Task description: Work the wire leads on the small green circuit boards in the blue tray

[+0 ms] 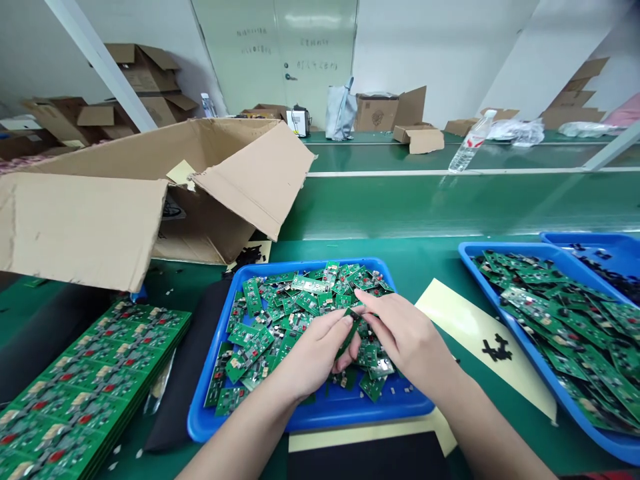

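Both hands meet over a blue tray (320,415) heaped with several small green circuit boards (280,307). My left hand (313,353) and my right hand (400,337) pinch the same small green circuit board (351,328) between their fingertips, just above the pile. Fingers of both hands are curled closed around it.
A stack of uncut green board panels (85,380) lies at the left. An open cardboard box (150,193) lies on its side behind it. A second blue tray (525,347) of boards sits at the right, next to yellow paper (470,327) with black parts. A plastic bottle (470,143) stands behind.
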The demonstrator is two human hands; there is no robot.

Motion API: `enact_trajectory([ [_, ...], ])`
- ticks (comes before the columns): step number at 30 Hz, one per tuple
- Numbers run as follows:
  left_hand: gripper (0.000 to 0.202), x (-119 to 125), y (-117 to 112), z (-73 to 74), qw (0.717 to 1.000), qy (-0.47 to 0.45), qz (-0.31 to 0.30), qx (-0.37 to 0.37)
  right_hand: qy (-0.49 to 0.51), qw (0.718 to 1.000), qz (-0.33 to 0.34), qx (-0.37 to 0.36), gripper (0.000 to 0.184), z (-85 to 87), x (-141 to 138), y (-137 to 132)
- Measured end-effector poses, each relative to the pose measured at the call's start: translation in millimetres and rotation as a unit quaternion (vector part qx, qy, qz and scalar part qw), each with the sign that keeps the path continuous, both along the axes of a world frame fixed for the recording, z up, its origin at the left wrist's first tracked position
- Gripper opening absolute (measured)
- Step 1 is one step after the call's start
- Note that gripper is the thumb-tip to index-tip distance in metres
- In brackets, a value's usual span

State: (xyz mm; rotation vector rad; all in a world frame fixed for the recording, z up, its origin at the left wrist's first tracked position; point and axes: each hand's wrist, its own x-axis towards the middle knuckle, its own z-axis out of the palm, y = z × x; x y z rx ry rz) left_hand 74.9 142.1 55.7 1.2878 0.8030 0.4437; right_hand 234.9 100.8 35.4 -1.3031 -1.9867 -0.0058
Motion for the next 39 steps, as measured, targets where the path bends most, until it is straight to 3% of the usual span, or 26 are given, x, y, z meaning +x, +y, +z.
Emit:
enact_trajectory([
  [5, 0.04, -1, -1, 1.0, 0.999, 0.029, -0.02, 0.028, -0.005, 0.999, -0.005, 0.039, 0.033, 1.8, -3, 1],
  [10, 0.04, 0, -2, 2.1, 0.997, 0.043, -0.053, 0.044, 0.046, 0.998, -0.035, 0.031, 0.03, 3.9, 0, 2],
  [17, 0.037, -4, -1, 7.1, 0.991, 0.061, -0.042, 0.114, 0.153, 0.976, -0.012, -0.154, 0.022, 12.9, 12, 0],
  [21, 0.04, -5, -1, 5.8, 0.99, 0.046, -0.053, 0.124, 0.185, 0.964, -0.021, -0.19, 0.018, 16.7, 10, 0],
  [25, 0.033, -4, -3, 7.6, 0.99, 0.062, -0.025, 0.122, 0.238, 0.953, -0.008, -0.188, 0.012, 17.7, 11, -1],
  [30, 0.041, -5, -3, 6.2, 0.986, 0.083, -0.03, 0.142, 0.248, 0.952, 0.019, -0.18, 0.013, 20.0, 10, -4],
  [39, 0.033, -3, 0, -1.9, 0.974, 0.067, 0.007, 0.218, 0.193, 0.98, 0.053, -0.023, 0.008, 10.7, 3, -3],
])
